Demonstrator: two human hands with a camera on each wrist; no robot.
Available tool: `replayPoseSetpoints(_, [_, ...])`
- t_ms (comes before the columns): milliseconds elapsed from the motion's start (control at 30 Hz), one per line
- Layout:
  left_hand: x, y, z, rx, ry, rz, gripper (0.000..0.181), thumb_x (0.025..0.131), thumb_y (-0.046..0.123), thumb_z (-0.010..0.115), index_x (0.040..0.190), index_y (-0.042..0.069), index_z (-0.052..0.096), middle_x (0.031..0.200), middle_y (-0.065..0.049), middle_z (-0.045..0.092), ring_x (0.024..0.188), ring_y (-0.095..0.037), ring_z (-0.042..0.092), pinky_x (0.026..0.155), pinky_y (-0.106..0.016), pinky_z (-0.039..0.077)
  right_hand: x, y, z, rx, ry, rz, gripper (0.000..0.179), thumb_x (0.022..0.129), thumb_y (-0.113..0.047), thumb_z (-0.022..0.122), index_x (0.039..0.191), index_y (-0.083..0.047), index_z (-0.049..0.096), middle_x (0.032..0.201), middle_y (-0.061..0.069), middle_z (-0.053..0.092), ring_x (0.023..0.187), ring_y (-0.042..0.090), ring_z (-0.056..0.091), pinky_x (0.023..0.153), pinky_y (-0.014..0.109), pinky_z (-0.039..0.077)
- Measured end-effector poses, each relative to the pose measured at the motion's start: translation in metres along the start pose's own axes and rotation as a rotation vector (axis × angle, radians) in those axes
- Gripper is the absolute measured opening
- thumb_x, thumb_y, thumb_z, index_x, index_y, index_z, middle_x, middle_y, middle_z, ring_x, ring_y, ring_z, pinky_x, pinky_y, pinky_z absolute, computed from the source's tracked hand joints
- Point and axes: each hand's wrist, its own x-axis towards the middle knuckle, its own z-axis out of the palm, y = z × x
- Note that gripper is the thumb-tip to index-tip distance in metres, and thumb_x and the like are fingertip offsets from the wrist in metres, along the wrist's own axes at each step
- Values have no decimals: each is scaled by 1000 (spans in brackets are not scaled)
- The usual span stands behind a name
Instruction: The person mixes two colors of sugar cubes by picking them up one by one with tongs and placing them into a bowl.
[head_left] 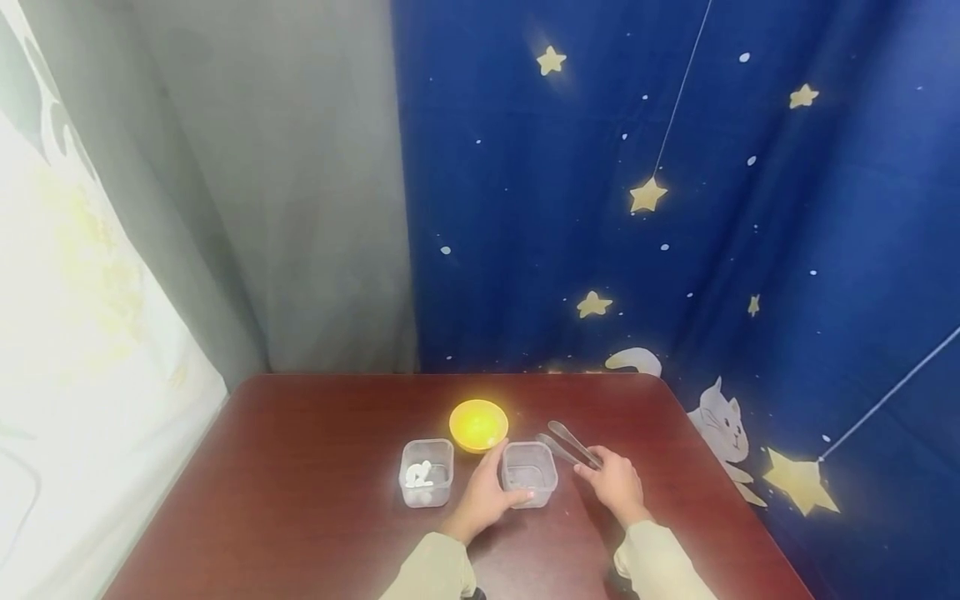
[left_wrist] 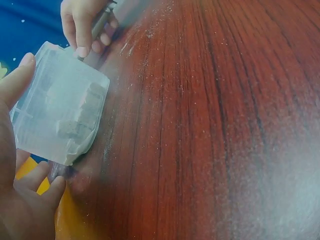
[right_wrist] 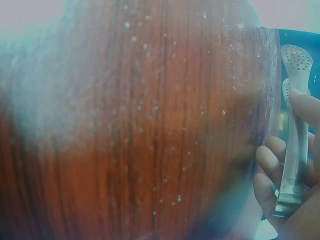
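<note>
My left hand (head_left: pixel 483 497) holds a clear plastic container (head_left: pixel 529 498) from its left side, thumb across the near wall. In the left wrist view, pale blocky shapes show dimly through the wall of this container (left_wrist: pixel 65 95). My right hand (head_left: pixel 617 482), just right of it, grips metal tongs (head_left: pixel 573 439) whose two arms stand apart and point away to the left. Perforated round ends of the tongs (right_wrist: pixel 298 57) show in the right wrist view, with nothing visible between them. A second clear container (head_left: pixel 427 450), left of my left hand, holds several white pieces (head_left: pixel 418 474).
A yellow bowl (head_left: pixel 478 425) stands just behind and between the two containers. All of it rests on a dark red wooden table (head_left: pixel 300 483). Grey (head_left: pixel 300 208) and blue star-patterned curtains (head_left: pixel 525 208) hang along the table's far edge, and a pale curtain (head_left: pixel 90 333) hangs at left.
</note>
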Motion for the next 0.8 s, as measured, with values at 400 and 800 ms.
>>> replayPoseSetpoints(400, [1, -5, -3, 9, 44, -33, 95, 68, 37, 88, 145, 6, 41, 142, -13, 49, 128, -31, 47, 105, -51, 36, 2, -4, -9, 7, 6, -58, 41, 78, -40, 80, 108, -13, 73, 97, 5, 72, 89, 31, 66, 74, 53, 50])
replayPoseSetpoints(800, [-2, -7, -5, -28, 46, -37, 94, 67, 34, 88, 144, 5, 43, 141, -13, 49, 129, -33, 44, 106, -53, 33, 6, -10, -22, 110, 55, -182, 32, 75, -31, 84, 98, -11, 75, 88, 1, 71, 82, 23, 66, 77, 46, 52])
